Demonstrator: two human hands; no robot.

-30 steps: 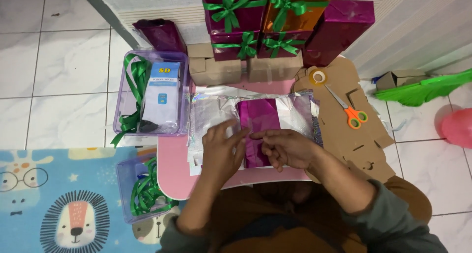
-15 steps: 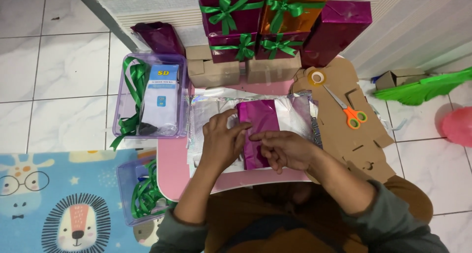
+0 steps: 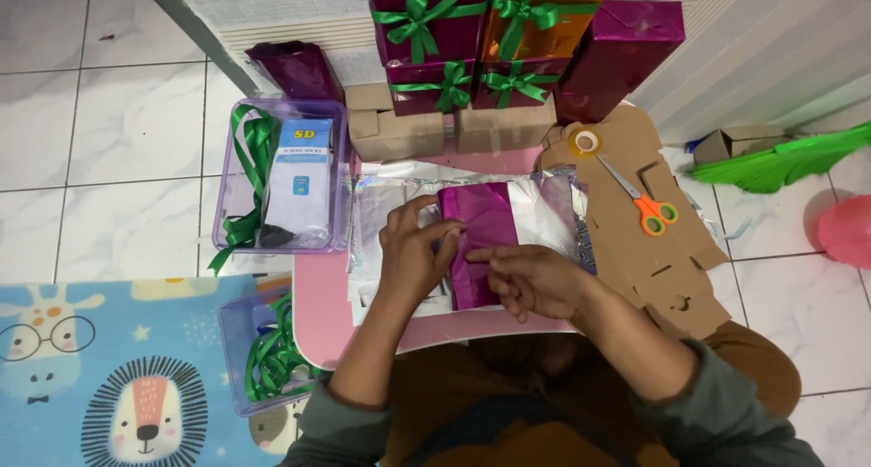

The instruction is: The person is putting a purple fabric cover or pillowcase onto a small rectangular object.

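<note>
White tiled floor, small pink table against a ribbed white wall. Far left: animal-print mat. Next: clear purple bin holding green ribbon and a packaged pair of white socks; below it a second bin of ribbon. Behind: plain cardboard boxes, then wrapped gifts in purple and orange foil with green bows. Centre of table: silver foil sheet spread flat, with a purple-wrapped parcel lying on it. Left hand: arm extended forward, palm down, fingers bent and pressing the parcel's left edge. Right hand: wrist angled inward, fingers curled loosely, thumb and forefinger pinching the foil fold at the parcel's lower middle. Neither hand is clenched; both bear on the parcel without lifting it. Right: flat cardboard cutout carrying a tape roll and orange-handled scissors; beyond, green frond, pink balloon. Risk, as judged: thin foil may tear or crease under fingertip pressure; the fold may spring open if either hand lifts, tape being out of immediate reach.
</note>
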